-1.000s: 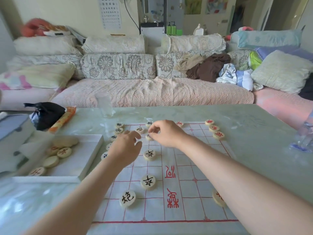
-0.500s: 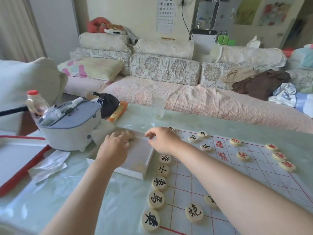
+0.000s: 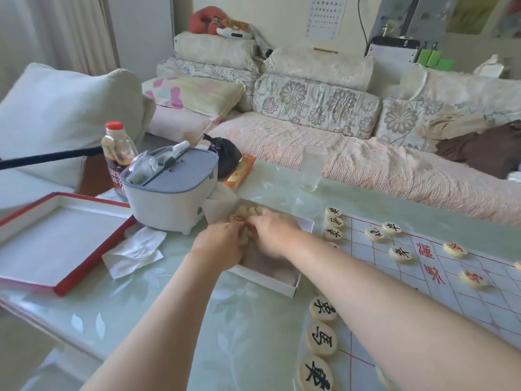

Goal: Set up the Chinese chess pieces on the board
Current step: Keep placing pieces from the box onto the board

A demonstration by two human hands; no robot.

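Wooden pieces lie heaped in the white box, left of the board. Left hand and right hand reach in together, about equally near. The fingers are blurred, so any hold is unclear.

The board, a pale sheet with a red grid and red characters, lies flat on the desk. Round cream pieces lie face up on it. Black-lettered ones line its left edge, and red-lettered ones lie further right. More pieces are heaped in the white box beside it.
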